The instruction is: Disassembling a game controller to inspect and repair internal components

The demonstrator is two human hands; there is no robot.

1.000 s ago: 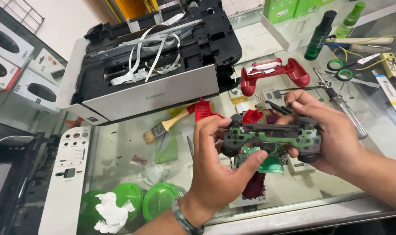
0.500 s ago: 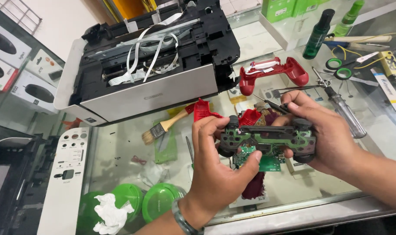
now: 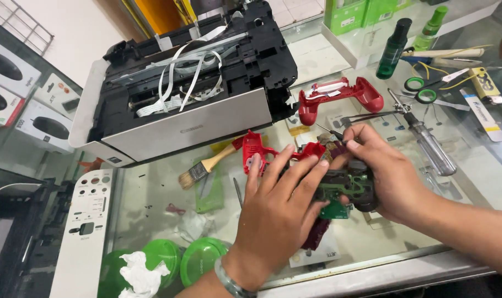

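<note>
Close to the near edge of the glass counter (image 3: 151, 204), I hold the opened game controller (image 3: 347, 185) with its green circuit board between both hands. My left hand (image 3: 278, 212) lies over its left half, fingers spread flat rather than curled; my right hand (image 3: 386, 174) wraps the right grip and seems to pinch a thin tool, though I cannot tell for sure. Free room is scarce: the dismantled printer (image 3: 190, 94) fills the far left, the red controller shell (image 3: 339, 96) lies just beyond my right hand, a screwdriver (image 3: 430, 146) to the right, a paintbrush (image 3: 204, 168) to the left. Since half a second ago my left fingers have straightened and slid across the board.
</note>
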